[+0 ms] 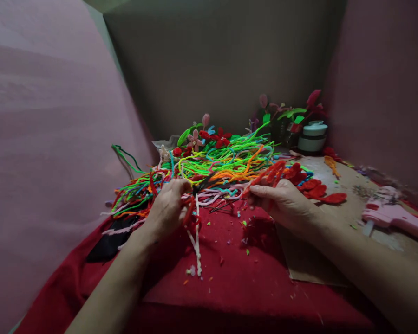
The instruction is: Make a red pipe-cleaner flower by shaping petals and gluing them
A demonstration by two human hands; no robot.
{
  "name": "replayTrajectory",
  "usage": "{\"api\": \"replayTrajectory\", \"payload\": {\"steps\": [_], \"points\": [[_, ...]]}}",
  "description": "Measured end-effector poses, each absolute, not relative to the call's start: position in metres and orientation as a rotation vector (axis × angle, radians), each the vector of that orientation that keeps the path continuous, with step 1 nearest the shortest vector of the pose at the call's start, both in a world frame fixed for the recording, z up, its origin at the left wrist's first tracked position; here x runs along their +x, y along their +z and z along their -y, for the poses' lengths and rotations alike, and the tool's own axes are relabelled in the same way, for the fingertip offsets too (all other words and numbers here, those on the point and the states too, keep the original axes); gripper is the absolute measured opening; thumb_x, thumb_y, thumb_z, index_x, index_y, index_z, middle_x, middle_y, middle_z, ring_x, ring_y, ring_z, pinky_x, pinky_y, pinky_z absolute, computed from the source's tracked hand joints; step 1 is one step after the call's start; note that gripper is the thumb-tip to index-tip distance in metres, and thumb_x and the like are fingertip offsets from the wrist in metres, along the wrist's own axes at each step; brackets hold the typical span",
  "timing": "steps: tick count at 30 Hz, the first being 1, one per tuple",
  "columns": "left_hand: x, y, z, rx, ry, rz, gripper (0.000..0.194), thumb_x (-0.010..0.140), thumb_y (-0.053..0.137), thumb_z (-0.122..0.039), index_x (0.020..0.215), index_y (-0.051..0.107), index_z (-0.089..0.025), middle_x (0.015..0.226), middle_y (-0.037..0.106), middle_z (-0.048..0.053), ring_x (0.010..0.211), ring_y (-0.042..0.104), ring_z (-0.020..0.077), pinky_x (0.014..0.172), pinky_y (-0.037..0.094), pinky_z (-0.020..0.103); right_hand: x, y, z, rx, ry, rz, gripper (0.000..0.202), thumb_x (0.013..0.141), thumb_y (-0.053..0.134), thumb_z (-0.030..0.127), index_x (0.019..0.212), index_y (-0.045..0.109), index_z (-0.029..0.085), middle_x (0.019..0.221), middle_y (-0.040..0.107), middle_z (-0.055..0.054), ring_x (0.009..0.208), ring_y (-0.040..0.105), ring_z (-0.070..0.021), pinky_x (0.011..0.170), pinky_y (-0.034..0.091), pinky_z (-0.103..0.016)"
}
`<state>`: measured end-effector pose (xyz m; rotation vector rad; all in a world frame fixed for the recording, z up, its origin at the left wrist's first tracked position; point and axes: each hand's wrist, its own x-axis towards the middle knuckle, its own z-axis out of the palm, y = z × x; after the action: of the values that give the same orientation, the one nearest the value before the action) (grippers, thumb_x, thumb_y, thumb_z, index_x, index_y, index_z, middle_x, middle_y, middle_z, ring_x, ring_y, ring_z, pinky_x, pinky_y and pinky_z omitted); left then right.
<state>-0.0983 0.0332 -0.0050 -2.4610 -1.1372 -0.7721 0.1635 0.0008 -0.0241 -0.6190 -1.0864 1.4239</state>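
My left hand [169, 206] is closed, with a red pipe cleaner [188, 214] at its fingers. Thumb and forefinger of my right hand [287, 202] pinch a red-orange pipe cleaner [261, 177]; its far end is hard to follow. A dark fuzzy strip [206, 182] lies by my left fingertips, and I cannot tell if they touch it. Below that hand, a white twisted pipe cleaner [197, 241] rests on the red cloth. Behind both hands spreads a tangled heap of pipe cleaners [223, 160], mostly green, orange and pink. Red looped petals [313, 190] lie beyond my right hand.
Pipe-cleaner flowers [221, 138] stand at the back. A blue-grey lidded container [312, 138] is at the back right. A pink glue gun [393, 215] lies on the brown board [306, 260]. Small scraps dot the red cloth [230, 283]. A dark flat object [104, 246] lies left.
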Motion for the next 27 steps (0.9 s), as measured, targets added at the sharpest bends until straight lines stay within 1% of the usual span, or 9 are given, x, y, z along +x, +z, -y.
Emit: {"api": "replayTrajectory", "payload": {"steps": [2, 6, 9, 15, 22, 27], "points": [[-0.09, -0.006, -0.027, -2.568, -0.753, 0.998, 0.026, 0.075, 0.046, -0.009, 0.099, 0.043, -0.018, 0.091, 0.055, 0.005, 0.082, 0.053, 0.0168, 0.072, 0.045, 0.029, 0.165, -0.024, -0.001, -0.6, 1.461, 1.105, 0.006, 0.071, 0.065, 0.016, 0.068, 0.067, 0.011, 0.064, 0.065, -0.005, 0.056, 0.058, -0.0118, 0.055, 0.046, -0.025], [-0.076, -0.011, -0.021, -2.641, -0.657, 0.842, 0.027, 0.073, 0.044, -0.004, 0.096, 0.043, -0.018, 0.089, 0.056, 0.004, 0.081, 0.052, 0.0165, 0.073, 0.044, 0.029, 0.167, -0.024, 0.001, -0.571, 1.577, 1.113, 0.004, 0.069, 0.067, 0.015, 0.067, 0.065, 0.011, 0.061, 0.064, -0.003, 0.051, 0.058, -0.0112, 0.051, 0.047, -0.025], [-0.073, -0.014, -0.021, -2.652, -0.625, 0.835, 0.024, 0.075, 0.046, -0.006, 0.096, 0.044, -0.018, 0.089, 0.057, 0.005, 0.082, 0.051, 0.0172, 0.073, 0.044, 0.029, 0.168, -0.024, 0.003, -0.574, 1.665, 1.108, 0.006, 0.066, 0.069, 0.014, 0.068, 0.064, 0.011, 0.06, 0.063, -0.002, 0.048, 0.058, -0.0108, 0.05, 0.048, -0.024], [-0.068, -0.01, -0.014, -2.633, -0.589, 0.866, 0.016, 0.078, 0.046, -0.011, 0.092, 0.046, -0.017, 0.085, 0.057, 0.005, 0.077, 0.052, 0.0167, 0.066, 0.044, 0.027, 0.167, -0.024, 0.006, -0.627, 1.81, 1.045, 0.019, 0.063, 0.071, 0.012, 0.08, 0.061, 0.014, 0.059, 0.062, 0.0, 0.046, 0.059, -0.0119, 0.043, 0.05, -0.024], [-0.065, -0.008, -0.012, -2.618, -0.495, 0.919, 0.01, 0.078, 0.044, -0.012, 0.085, 0.047, -0.018, 0.076, 0.054, 0.002, 0.068, 0.049, 0.0138, 0.059, 0.041, 0.024, 0.166, -0.024, 0.006, -0.637, 1.843, 0.992, 0.023, 0.059, 0.07, 0.009, 0.078, 0.058, 0.015, 0.056, 0.06, 0.002, 0.043, 0.057, -0.012, 0.039, 0.049, -0.023], [-0.066, -0.011, -0.013, -2.599, -0.486, 0.865, 0.007, 0.083, 0.042, -0.012, 0.084, 0.048, -0.017, 0.074, 0.054, 0.003, 0.064, 0.046, 0.0128, 0.058, 0.04, 0.024, 0.165, -0.024, 0.005, -0.628, 1.855, 0.997, 0.018, 0.06, 0.069, 0.009, 0.073, 0.057, 0.014, 0.052, 0.058, 0.001, 0.043, 0.057, -0.0119, 0.038, 0.048, -0.023]]}}
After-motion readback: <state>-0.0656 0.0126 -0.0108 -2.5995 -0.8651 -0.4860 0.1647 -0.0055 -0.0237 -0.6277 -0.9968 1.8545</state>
